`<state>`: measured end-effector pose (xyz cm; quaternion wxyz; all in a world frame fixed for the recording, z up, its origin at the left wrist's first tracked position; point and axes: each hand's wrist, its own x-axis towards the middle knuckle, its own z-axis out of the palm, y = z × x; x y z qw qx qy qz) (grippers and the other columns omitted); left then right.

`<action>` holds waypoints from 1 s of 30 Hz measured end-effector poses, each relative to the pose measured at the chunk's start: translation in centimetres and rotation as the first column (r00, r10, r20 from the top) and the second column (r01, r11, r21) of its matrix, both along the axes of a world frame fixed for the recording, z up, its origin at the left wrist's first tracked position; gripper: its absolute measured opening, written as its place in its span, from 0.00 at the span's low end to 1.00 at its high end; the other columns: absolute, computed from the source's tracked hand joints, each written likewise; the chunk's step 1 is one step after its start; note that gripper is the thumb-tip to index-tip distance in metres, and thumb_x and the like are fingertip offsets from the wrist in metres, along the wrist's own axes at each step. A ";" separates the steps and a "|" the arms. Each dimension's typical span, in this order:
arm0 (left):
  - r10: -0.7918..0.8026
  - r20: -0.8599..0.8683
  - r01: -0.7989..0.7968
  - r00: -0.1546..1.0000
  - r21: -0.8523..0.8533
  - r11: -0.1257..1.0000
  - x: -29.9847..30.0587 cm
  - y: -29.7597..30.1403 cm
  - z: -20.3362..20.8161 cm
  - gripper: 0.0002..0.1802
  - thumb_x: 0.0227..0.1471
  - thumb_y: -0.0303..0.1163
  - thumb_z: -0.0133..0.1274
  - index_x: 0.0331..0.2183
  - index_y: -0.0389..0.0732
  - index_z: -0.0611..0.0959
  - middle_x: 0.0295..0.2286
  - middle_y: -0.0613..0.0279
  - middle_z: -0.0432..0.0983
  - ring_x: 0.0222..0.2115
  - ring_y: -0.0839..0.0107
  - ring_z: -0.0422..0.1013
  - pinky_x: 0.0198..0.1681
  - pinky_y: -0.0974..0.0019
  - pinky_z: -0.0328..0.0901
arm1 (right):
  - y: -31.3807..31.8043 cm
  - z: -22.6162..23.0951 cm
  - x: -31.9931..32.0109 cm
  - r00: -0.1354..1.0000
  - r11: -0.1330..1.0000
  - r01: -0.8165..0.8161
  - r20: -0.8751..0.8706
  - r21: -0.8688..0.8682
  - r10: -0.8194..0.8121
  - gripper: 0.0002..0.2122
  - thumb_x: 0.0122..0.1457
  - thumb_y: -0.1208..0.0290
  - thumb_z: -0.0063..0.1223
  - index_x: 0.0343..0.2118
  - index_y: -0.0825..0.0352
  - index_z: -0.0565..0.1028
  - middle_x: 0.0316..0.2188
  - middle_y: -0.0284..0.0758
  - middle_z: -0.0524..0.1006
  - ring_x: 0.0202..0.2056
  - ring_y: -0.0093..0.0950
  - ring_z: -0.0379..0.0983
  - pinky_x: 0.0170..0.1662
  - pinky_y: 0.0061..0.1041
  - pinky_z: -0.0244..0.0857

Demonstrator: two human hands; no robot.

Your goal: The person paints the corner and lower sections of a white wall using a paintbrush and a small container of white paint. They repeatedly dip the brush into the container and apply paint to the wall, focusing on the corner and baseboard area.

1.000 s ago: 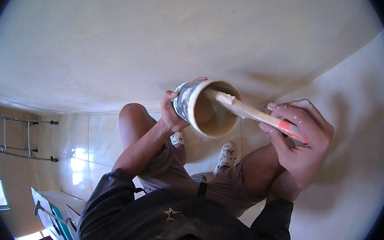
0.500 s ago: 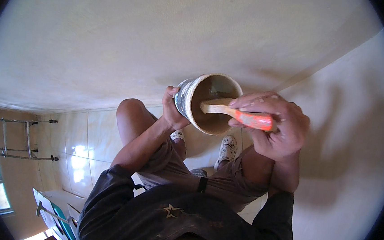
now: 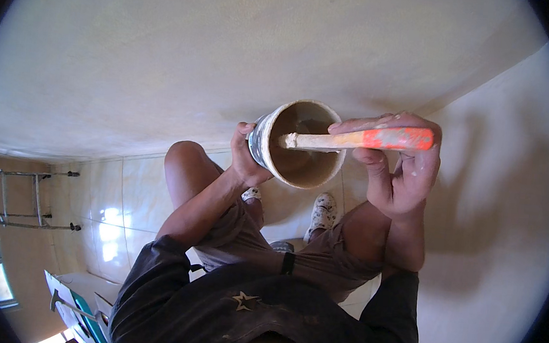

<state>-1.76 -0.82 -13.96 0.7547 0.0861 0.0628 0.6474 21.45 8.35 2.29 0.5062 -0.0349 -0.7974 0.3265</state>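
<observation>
A small round bucket [image 3: 265,146], pale at the rim and smeared with dried paint, is tilted so that its mouth faces me. My left hand [image 3: 247,160] grips it from the left side and below, thumb near the outer wall. Inside lies a brownish wet coating. My right hand [image 3: 406,172], spotted with paint, pinches a paintbrush [image 3: 361,139] between thumb and fingers. The brush has a wooden handle with an orange end and lies nearly level across the bucket's right rim. Its coated head is inside the bucket and hard to make out.
A pale wall [image 3: 232,52] rises just beyond the bucket, meeting another wall [image 3: 494,253] at the right. Below are glossy floor tiles [image 3: 137,193] and my speckled shoes [image 3: 323,213]. At the left stand a metal ladder-like frame [image 3: 21,197] and a box holding tools [image 3: 80,301].
The paintbrush has swung from slanting down to nearly level, its orange end moving up and right. My right hand has turned and opened its grip slightly. The bucket has barely shifted.
</observation>
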 end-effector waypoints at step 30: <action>-0.002 -0.064 -0.001 0.998 -0.040 0.999 0.6 0.0 0.4 0.45 0.51 0.61 0.45 0.63 0.41 0.70 0.59 0.45 0.68 0.58 0.45 0.67 0.60 0.37 0.63 | -1.4 1.0 -1.6 0.998 0.817 0.047 -0.016 -0.575 -0.069 0.14 0.70 0.76 0.49 0.53 0.69 0.60 0.37 0.45 0.80 0.33 0.30 0.84 0.23 0.18 0.71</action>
